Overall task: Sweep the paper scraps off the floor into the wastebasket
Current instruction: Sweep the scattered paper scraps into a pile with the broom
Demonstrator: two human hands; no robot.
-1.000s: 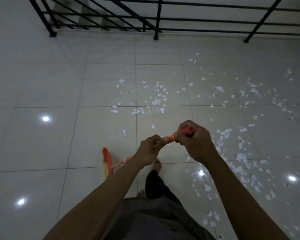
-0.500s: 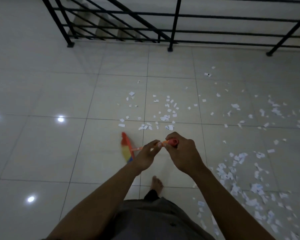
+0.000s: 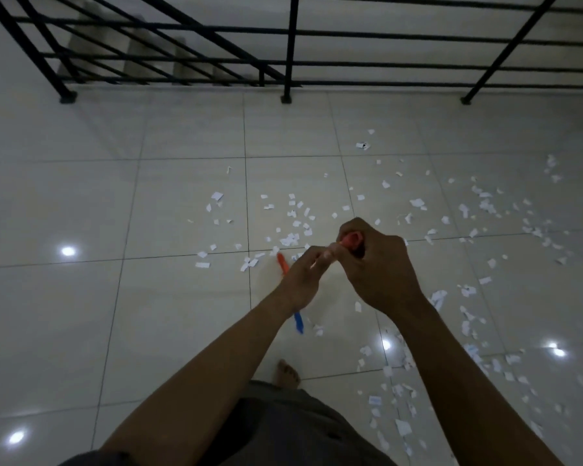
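Note:
Both hands hold an orange broom handle (image 3: 350,238) in front of me. My right hand (image 3: 377,264) grips its top end, and my left hand (image 3: 303,277) grips it just below. The broom head (image 3: 283,264), orange at one end and blue at the other, rests on the floor under my left wrist and is mostly hidden by it. White paper scraps (image 3: 292,238) lie scattered just beyond the broom head, with many more scraps (image 3: 468,311) spread across the tiles to the right. No wastebasket is in view.
A black metal railing (image 3: 290,62) runs across the far side, with stairs behind its left part. My bare foot (image 3: 286,373) stands on the glossy tiled floor (image 3: 115,314). Ceiling lights reflect in the tiles.
The broom head has swept right, from the left of my hands to under my left wrist, near the scraps. I have stepped forward, and the railing is closer.

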